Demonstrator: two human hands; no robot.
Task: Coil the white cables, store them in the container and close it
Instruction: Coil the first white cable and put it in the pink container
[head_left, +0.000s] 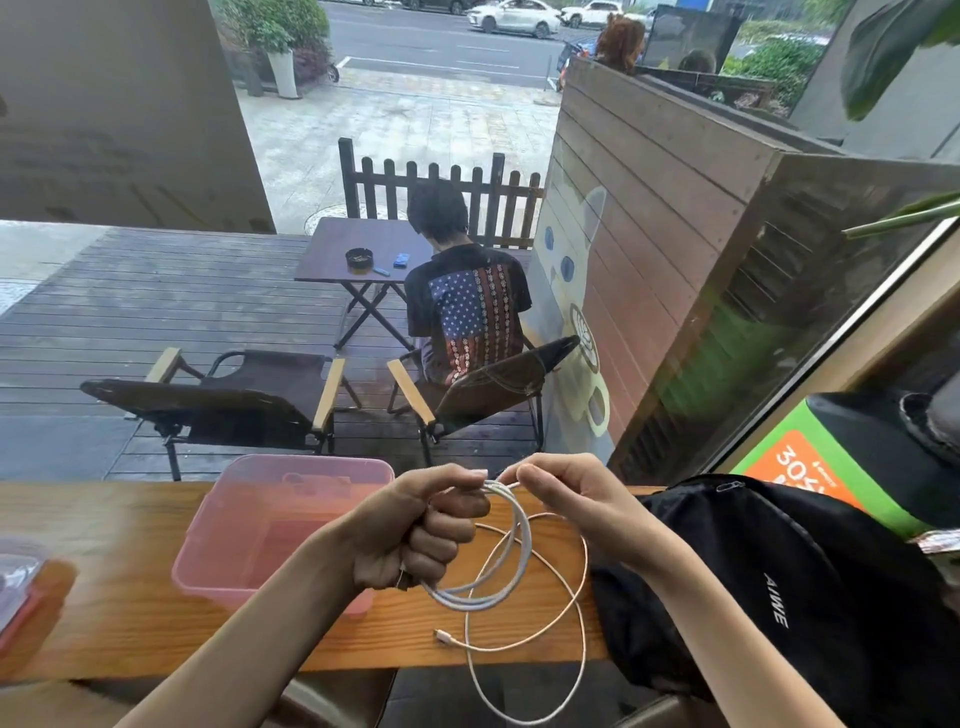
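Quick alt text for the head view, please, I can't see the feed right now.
Both hands wind a white cable above a wooden counter: the left hand grips the coil while the right hand pinches its top. An open pink container sits left, a black backpack right.

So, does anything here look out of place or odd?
One thing: a loose loop of the white cable hangs over the near edge of the wooden counter, below the coil held by the left hand and right hand. Nothing looks damaged or spilled.
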